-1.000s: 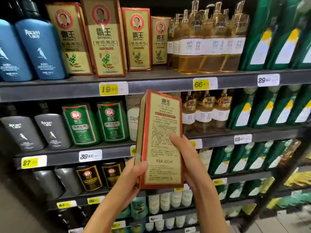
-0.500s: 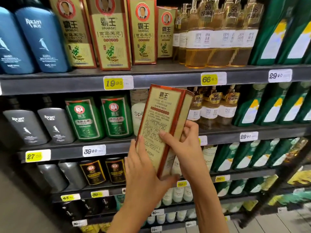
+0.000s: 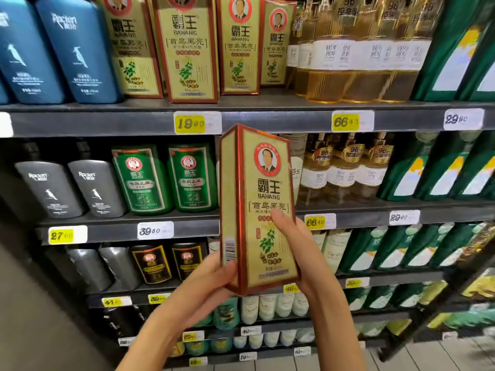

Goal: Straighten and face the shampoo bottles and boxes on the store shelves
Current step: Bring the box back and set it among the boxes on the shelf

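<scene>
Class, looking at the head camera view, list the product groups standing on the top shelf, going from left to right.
blue bottles → gold Bawang boxes → amber pump bottles → green packs

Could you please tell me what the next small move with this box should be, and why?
Probably raise the box to the top shelf beside the matching boxes, front outward. The left hand and right hand hold it upright, portrait front toward the camera.
</scene>
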